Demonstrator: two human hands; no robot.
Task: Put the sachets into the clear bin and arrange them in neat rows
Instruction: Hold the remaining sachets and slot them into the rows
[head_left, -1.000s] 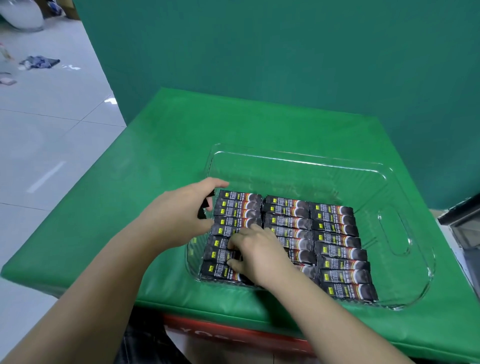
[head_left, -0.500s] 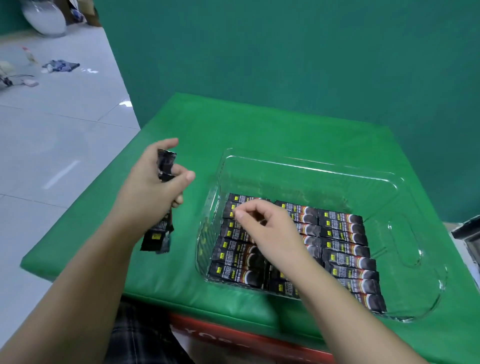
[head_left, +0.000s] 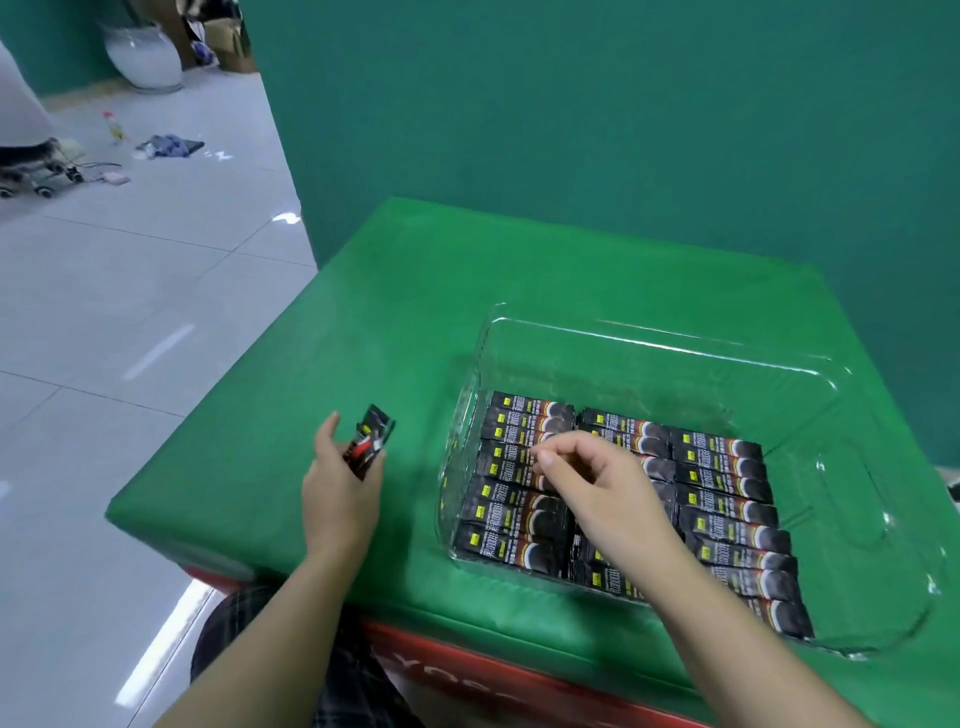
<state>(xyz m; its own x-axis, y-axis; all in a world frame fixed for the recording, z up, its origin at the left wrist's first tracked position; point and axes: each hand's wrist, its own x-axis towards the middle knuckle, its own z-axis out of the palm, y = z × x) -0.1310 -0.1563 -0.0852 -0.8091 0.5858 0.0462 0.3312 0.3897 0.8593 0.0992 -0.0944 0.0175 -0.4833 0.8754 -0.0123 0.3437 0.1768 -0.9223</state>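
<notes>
The green-covered bench (head_left: 415, 322) filled the middle of the view, its left edge dropping to a pale tiled floor (head_left: 130, 291) and its far edge meeting a green backdrop (head_left: 571, 104); the near edge showed a red panel beneath the cloth. Bare green cloth lay open along the left side and across the far part of the bench. The clear bin (head_left: 649, 343) sat toward the near right corner, its near wall close to the bench's front edge, with a handle cut-out in its right wall. Inside, the sachets (head_left: 727, 499) lay flat in three side-by-side columns against the near wall and the left wall — the far strip of the bin floor and a band along the right wall were bare. The left hand (head_left: 340, 493) was over the cloth just left of the bin, clear of it, fingers and thumb curled round a few loose sachets (head_left: 371, 441) that stuck up and away from the palm. The right hand (head_left: 597, 478) hung over the left and middle columns inside the bin, fingers curled with thumb and forefinger tips brought together — whether they pinched anything, or touched the packs below, could not be told.
</notes>
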